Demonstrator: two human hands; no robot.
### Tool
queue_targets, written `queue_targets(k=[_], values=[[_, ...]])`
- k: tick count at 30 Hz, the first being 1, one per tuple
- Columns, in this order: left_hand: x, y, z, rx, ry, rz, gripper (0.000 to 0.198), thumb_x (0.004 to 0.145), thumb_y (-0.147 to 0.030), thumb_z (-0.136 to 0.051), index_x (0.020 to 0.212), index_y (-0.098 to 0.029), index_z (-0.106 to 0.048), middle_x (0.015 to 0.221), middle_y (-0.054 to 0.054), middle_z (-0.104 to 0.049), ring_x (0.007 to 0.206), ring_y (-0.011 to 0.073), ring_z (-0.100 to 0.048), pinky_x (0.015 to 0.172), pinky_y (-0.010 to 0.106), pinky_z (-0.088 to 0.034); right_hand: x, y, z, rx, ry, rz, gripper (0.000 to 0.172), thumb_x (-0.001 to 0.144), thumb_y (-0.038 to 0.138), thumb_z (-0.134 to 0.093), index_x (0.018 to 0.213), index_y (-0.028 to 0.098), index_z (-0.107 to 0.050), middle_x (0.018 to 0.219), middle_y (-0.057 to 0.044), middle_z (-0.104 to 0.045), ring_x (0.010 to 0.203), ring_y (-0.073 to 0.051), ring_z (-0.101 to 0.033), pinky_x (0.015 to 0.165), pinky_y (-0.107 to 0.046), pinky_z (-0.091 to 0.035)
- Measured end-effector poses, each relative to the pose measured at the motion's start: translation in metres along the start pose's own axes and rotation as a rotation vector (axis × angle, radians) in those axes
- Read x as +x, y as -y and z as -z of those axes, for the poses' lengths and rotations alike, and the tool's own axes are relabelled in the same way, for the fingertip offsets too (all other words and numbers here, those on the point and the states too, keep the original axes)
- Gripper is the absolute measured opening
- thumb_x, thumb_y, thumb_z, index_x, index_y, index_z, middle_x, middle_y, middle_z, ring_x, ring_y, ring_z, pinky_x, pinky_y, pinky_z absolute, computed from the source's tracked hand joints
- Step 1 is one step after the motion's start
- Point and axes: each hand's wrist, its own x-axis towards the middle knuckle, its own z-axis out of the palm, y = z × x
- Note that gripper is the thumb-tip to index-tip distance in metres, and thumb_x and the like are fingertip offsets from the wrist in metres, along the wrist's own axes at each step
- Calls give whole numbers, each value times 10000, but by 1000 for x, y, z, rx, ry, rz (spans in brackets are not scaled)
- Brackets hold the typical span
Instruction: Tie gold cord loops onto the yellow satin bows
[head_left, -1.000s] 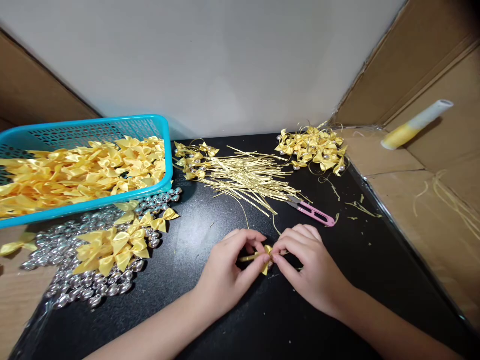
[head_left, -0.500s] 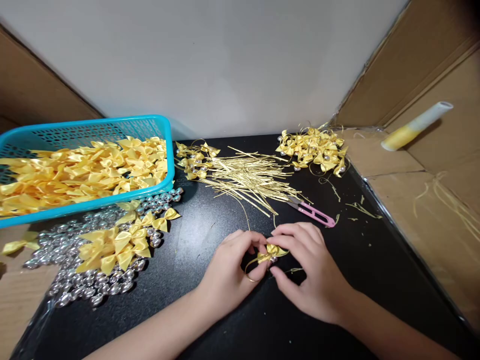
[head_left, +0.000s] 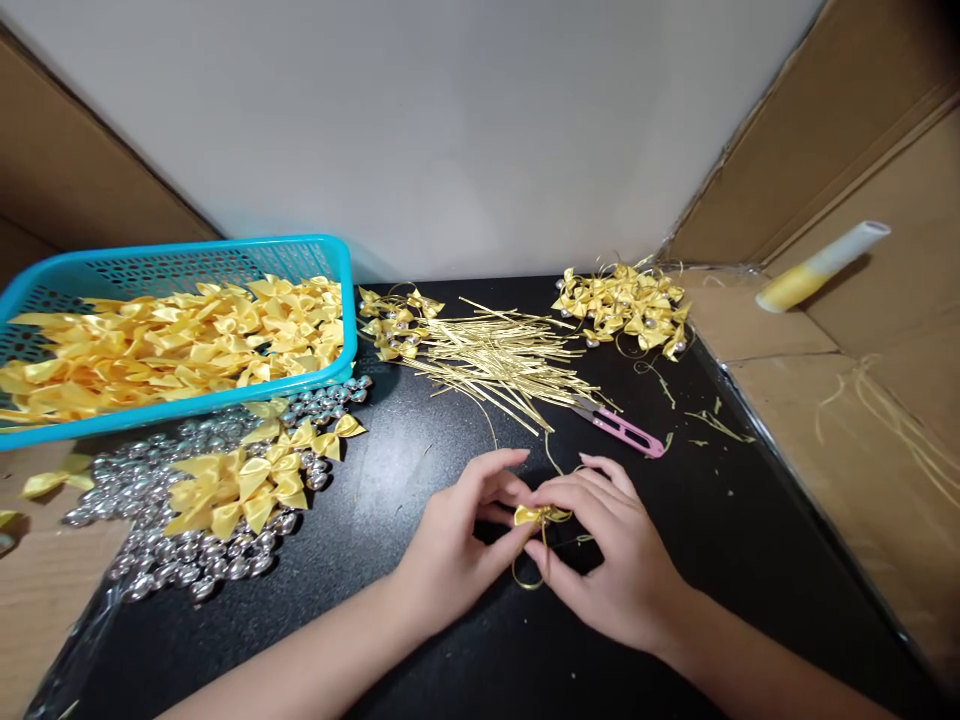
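A small yellow ribbon bow point(head_left: 527, 515) is held between my two hands above the black tabletop. My left hand point(head_left: 459, 540) pinches its left end, thumb below and index finger raised. My right hand point(head_left: 619, 560) closes on the other side, its fingers over the top of the bow and its thumb beneath. A thin gold cord point(head_left: 527, 586) hangs from the bow's middle in a loop toward me. Fingers partly cover the bow, and no bead shows on it now.
Flat gold strips point(head_left: 502, 350) lie ahead, beside pink thread snips point(head_left: 626, 430). Finished-looking bows with beads point(head_left: 626, 305) are heaped at the back right. On the left stand a blue basket point(head_left: 351, 300) of bows, silver beads point(head_left: 202, 565) and loose bows point(head_left: 255, 478). A tube point(head_left: 821, 265) is at right.
The cord loop has swung from the bow's left side to below it. My left index finger has lifted away, and my right fingers have moved further over the bow. The view has shifted slightly.
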Motion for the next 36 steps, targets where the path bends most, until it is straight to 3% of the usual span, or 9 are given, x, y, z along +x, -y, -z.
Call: queue_targets(k=[4,10,14,20,26,36], values=[[0,0,-2,-45,-25,-4,548,823,-44,-635,1275,-292,-450,942,0,-617,838,131,-684,723,246,-608,1,-7,-1,123,-62,-128,122,847,124,-567,809,221,-629,746,6,-732,673,-166,-667,875,-424,-474],[7,1,1,-120,-124,142,376,816,-83,-652,1141,-237,-541,932,10,-616,756,114,-665,699,247,-595,6,-16,5,578,-164,-528,152,883,336,-602,808,206,-625,792,-44,-741,767,-193,-709,698,-311,-570],[10,0,2,-85,-115,159,258,819,-116,-653,1057,-190,-586,904,35,-632,750,132,-649,695,273,-588,9,-23,10,726,-288,-603,226,824,410,-673,777,197,-616,727,-42,-731,658,-179,-693,664,-320,-582],[10,0,3,-48,-106,150,188,824,-123,-642,1002,-173,-606,877,37,-618,752,135,-629,685,270,-569,10,-39,19,707,-417,-617,173,809,364,-700,848,203,-650,772,-43,-733,650,-171,-686,671,-331,-578],[12,-4,5,16,-79,161,130,836,-129,-600,960,-170,-601,875,36,-615,744,137,-605,658,263,-534,8,-35,18,810,-267,-638,200,776,360,-740,791,184,-646,649,-12,-687,518,-129,-632,538,-258,-529],[11,-4,8,169,-65,114,180,817,-84,-516,943,-187,-593,886,35,-590,751,160,-577,634,277,-479,14,-25,25,1012,-90,-713,289,710,426,-770,650,170,-651,598,-25,-680,494,-130,-598,514,-261,-487]])
